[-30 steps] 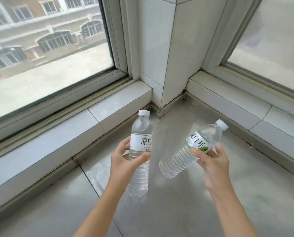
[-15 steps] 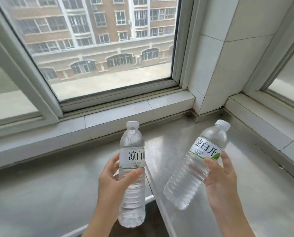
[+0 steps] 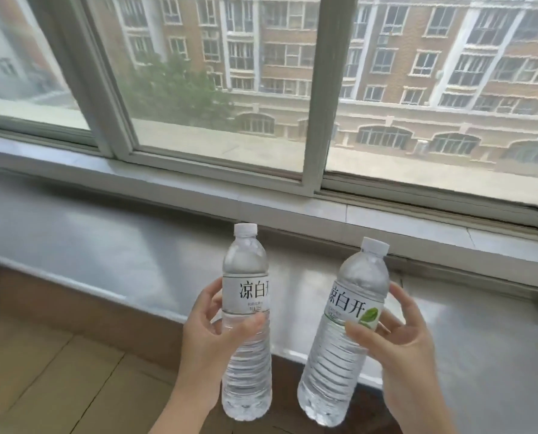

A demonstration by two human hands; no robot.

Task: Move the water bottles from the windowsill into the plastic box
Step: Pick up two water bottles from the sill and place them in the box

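Clear thin-walled plastic, both full and likely weighty: left hand (image 3: 211, 336) grips left bottle (image 3: 245, 311) mid-body, right hand (image 3: 402, 346) grips right bottle (image 3: 346, 333) at the label

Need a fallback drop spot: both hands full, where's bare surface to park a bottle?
The grey windowsill is bare to the left, between the window frame and its front edge, and again at far right. The tan floor at lower left is bare too. Crowded only at centre: the left hand and right hand each hold a bottle.
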